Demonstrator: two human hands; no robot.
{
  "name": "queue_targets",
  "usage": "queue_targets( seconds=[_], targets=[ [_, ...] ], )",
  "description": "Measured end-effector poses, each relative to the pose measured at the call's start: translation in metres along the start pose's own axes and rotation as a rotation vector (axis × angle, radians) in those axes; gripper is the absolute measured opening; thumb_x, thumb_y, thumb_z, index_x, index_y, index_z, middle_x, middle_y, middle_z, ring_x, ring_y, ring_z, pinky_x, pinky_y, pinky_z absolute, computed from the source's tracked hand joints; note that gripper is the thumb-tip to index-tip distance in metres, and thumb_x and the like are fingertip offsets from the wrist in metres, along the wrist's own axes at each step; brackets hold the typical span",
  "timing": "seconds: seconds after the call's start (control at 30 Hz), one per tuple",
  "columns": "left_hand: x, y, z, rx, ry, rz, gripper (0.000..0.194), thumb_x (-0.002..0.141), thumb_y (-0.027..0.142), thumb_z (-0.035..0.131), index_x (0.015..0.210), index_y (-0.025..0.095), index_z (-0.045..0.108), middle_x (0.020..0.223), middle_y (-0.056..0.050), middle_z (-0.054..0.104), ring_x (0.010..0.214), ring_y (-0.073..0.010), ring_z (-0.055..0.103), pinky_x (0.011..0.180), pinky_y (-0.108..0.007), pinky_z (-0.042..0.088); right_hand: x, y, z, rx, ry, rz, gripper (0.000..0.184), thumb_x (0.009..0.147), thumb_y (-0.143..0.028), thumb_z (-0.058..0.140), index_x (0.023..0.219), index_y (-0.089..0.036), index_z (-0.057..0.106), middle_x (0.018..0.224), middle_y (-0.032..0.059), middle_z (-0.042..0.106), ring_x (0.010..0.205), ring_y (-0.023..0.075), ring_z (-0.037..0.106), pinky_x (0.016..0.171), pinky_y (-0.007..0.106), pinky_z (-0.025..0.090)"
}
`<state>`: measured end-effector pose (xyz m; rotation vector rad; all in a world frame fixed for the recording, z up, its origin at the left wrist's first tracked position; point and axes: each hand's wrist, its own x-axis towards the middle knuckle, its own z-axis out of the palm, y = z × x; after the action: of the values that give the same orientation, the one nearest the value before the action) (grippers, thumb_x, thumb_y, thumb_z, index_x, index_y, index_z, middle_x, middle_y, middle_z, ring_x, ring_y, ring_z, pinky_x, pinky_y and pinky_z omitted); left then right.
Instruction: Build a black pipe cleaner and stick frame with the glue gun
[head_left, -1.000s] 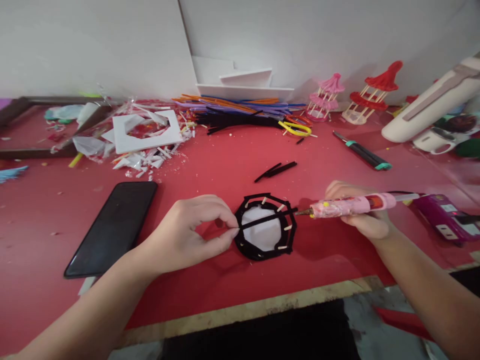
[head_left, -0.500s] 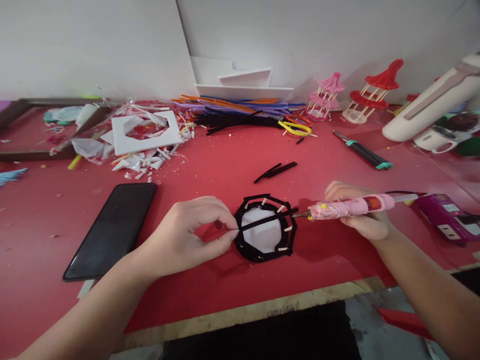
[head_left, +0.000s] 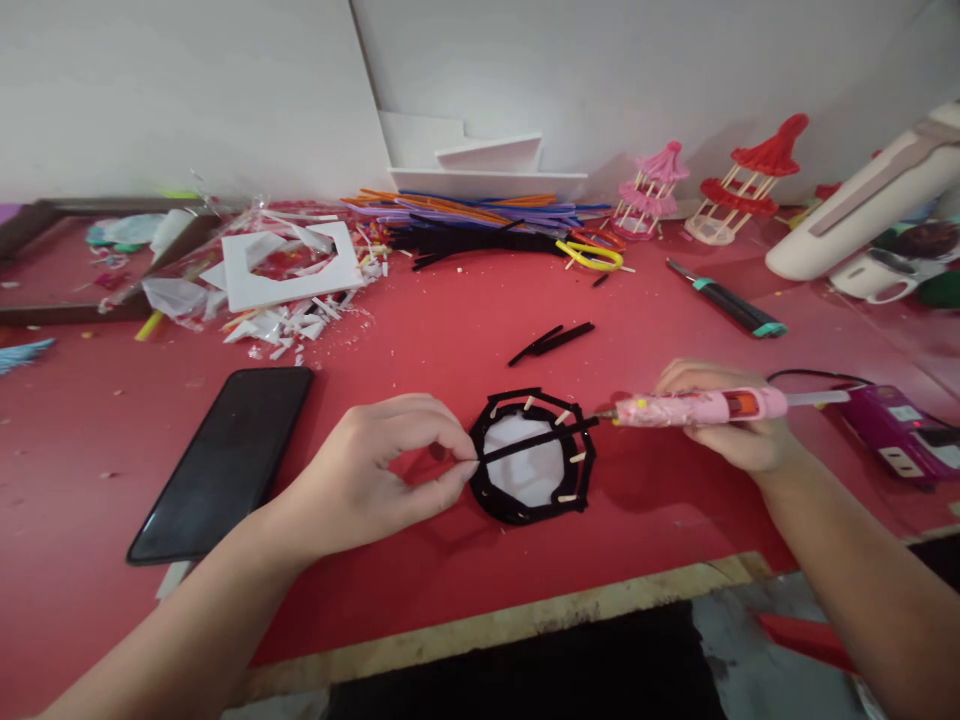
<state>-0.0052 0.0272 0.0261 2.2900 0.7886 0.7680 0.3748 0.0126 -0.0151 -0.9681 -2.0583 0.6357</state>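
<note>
My left hand [head_left: 405,460] pinches the left end of a straight black pipe cleaner [head_left: 536,441] between thumb and fingertips. The strip crosses above a black frame [head_left: 517,512], round to many-sided, with a white base [head_left: 525,475] and several short pale sticks between its inner and outer rings. My right hand [head_left: 731,420] is closed around a pink glue gun [head_left: 667,408], whose nozzle points left, close to the strip's right end. Whether the nozzle touches the strip, I cannot tell. Beyond the frame lie several cut black pipe cleaner pieces [head_left: 551,342].
A phone [head_left: 221,465] lies left of my left hand. Foam scraps [head_left: 292,265], bundled pipe cleaners [head_left: 480,220] and two small towers, pink [head_left: 649,190] and red [head_left: 742,180], stand along the back. A cutter [head_left: 727,300] and purple power socket [head_left: 904,430] are at the right.
The glue gun has moved slightly up and right, its nozzle now by the strip's tip rather than lower beside it. My left hand and the frame look unmoved.
</note>
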Motion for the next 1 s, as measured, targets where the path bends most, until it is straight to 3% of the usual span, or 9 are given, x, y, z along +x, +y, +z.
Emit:
queue_targets(
  seconds=[0.13, 0.33, 0.47, 0.53, 0.57, 0.6, 0.73, 0.83, 1.0],
  targets=[
    [-0.001, 0.0, 0.0, 0.003, 0.0, 0.011, 0.009, 0.086, 0.011, 0.066, 0.083, 0.02, 0.067, 0.078, 0.002, 0.069, 0.072, -0.0089, 0.064, 0.068, -0.02, 0.051, -0.008, 0.008, -0.011, -0.355, 0.184, 0.187, 0.02, 0.083, -0.025, 0.064, 0.103, -0.028, 0.066, 0.094, 0.0053, 0.073, 0.078, 0.025, 0.069, 0.066, 0.039, 0.054],
    [-0.001, 0.0, 0.001, 0.001, -0.022, 0.017, 0.009, 0.087, 0.012, 0.065, 0.083, 0.02, 0.066, 0.078, 0.001, 0.069, 0.073, -0.0099, 0.064, 0.067, -0.021, 0.051, -0.001, 0.032, -0.034, -0.763, -0.112, 0.232, 0.044, 0.076, -0.017, 0.054, 0.119, -0.021, 0.062, 0.113, 0.0137, 0.071, 0.104, 0.0347, 0.066, 0.091, 0.054, 0.051],
    [0.0, 0.0, 0.001, 0.003, -0.019, 0.016, 0.008, 0.087, 0.013, 0.065, 0.083, 0.02, 0.066, 0.078, 0.0, 0.07, 0.073, -0.0108, 0.064, 0.069, -0.022, 0.052, 0.011, 0.017, -0.038, -0.861, -0.063, 0.158, 0.039, 0.074, -0.013, 0.051, 0.109, -0.022, 0.066, 0.105, 0.0101, 0.072, 0.099, 0.0334, 0.065, 0.087, 0.053, 0.05],
    [0.0, 0.0, 0.0, 0.005, -0.02, 0.017, 0.009, 0.087, 0.013, 0.064, 0.083, 0.02, 0.067, 0.077, 0.0, 0.07, 0.072, -0.0112, 0.065, 0.068, -0.023, 0.052, 0.019, -0.005, -0.03, -0.848, 0.103, 0.103, 0.023, 0.079, -0.014, 0.053, 0.095, -0.024, 0.066, 0.09, 0.0076, 0.071, 0.087, 0.0292, 0.065, 0.081, 0.048, 0.051],
    [0.0, 0.0, 0.0, 0.006, -0.021, 0.021, 0.009, 0.087, 0.013, 0.064, 0.083, 0.02, 0.067, 0.077, 0.0, 0.07, 0.072, -0.0113, 0.065, 0.068, -0.023, 0.052, 0.024, -0.017, -0.022, -0.765, 0.284, 0.052, 0.018, 0.08, -0.013, 0.055, 0.088, -0.024, 0.066, 0.083, 0.0063, 0.069, 0.082, 0.0268, 0.064, 0.078, 0.046, 0.051],
    [0.0, 0.0, -0.001, 0.009, -0.021, 0.024, 0.008, 0.087, 0.013, 0.064, 0.083, 0.02, 0.067, 0.077, 0.0, 0.07, 0.072, -0.0115, 0.065, 0.068, -0.023, 0.052, 0.028, -0.029, -0.014, -0.618, 0.329, -0.012, 0.019, 0.08, -0.011, 0.057, 0.09, -0.024, 0.066, 0.083, 0.0054, 0.069, 0.079, 0.0244, 0.064, 0.075, 0.043, 0.051],
    [0.001, 0.001, -0.003, 0.023, -0.023, 0.026, 0.008, 0.087, 0.013, 0.065, 0.085, 0.02, 0.067, 0.079, 0.0, 0.071, 0.073, -0.0115, 0.065, 0.069, -0.022, 0.053, 0.043, -0.062, 0.022, -0.204, 0.196, -0.212, 0.024, 0.079, -0.01, 0.062, 0.097, -0.025, 0.067, 0.085, 0.0044, 0.067, 0.079, 0.0223, 0.063, 0.077, 0.044, 0.053],
    [0.001, 0.001, -0.003, 0.035, -0.024, 0.022, 0.008, 0.087, 0.013, 0.065, 0.085, 0.021, 0.067, 0.079, 0.0, 0.071, 0.073, -0.0111, 0.065, 0.069, -0.022, 0.053, 0.05, -0.067, 0.037, -0.148, 0.148, -0.23, 0.021, 0.081, -0.013, 0.064, 0.097, -0.025, 0.068, 0.087, 0.0044, 0.066, 0.082, 0.0222, 0.061, 0.083, 0.048, 0.053],
    [0.002, 0.002, -0.003, 0.052, -0.031, 0.024, 0.009, 0.087, 0.013, 0.064, 0.083, 0.021, 0.066, 0.08, 0.001, 0.07, 0.074, -0.0105, 0.065, 0.07, -0.022, 0.052, 0.053, -0.061, 0.042, -0.172, 0.139, -0.271, 0.011, 0.083, -0.016, 0.07, 0.09, -0.023, 0.07, 0.085, 0.0038, 0.065, 0.082, 0.02, 0.059, 0.085, 0.047, 0.051]
  ],
)
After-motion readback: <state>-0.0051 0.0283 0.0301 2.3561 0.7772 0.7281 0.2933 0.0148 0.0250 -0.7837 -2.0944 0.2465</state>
